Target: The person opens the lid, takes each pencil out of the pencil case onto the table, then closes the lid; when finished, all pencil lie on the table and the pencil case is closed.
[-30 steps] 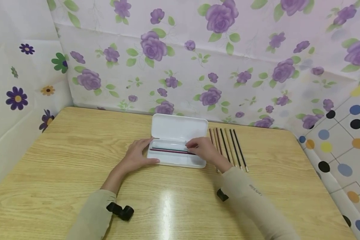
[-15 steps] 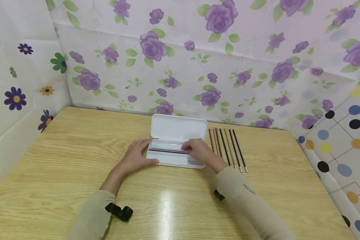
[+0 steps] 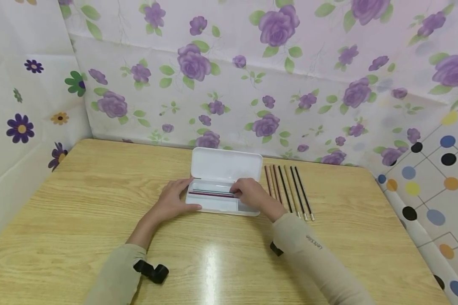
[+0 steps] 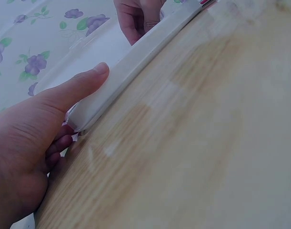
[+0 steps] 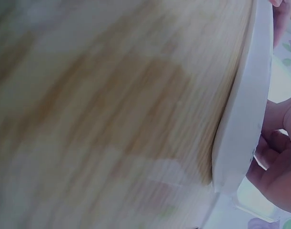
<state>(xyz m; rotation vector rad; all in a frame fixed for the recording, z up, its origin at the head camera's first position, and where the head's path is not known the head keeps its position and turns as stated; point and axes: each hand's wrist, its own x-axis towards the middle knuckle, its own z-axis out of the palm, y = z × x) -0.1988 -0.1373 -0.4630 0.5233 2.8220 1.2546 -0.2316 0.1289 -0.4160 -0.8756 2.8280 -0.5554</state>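
A white pencil case (image 3: 213,205) lies with its lid (image 3: 226,164) raised in the head view. Inside it, a dark red pencil (image 3: 210,194) and a thin teal one (image 3: 210,190) lie lengthwise, side by side. My left hand (image 3: 171,198) grips the case's left end, thumb (image 4: 90,82) over the front rim and fingers around the side. Over the right part of the case, my right hand (image 3: 252,194) pinches at the pencils' right ends with bent fingers. Its fingertips cover those ends, so which pencil it holds is hard to tell. In the right wrist view the case wall (image 5: 243,109) hides the pencils.
Several pencils (image 3: 291,190), dark red, natural wood and black, lie in a row on the wooden table (image 3: 118,182) just right of the case. A flowered sheet (image 3: 229,84) rises behind the table. A dotted sheet (image 3: 435,199) stands along the right side.
My right hand has shifted a little to the left and down into the case, uncovering more of its front right compartment. My left hand has stayed on the case's left end.
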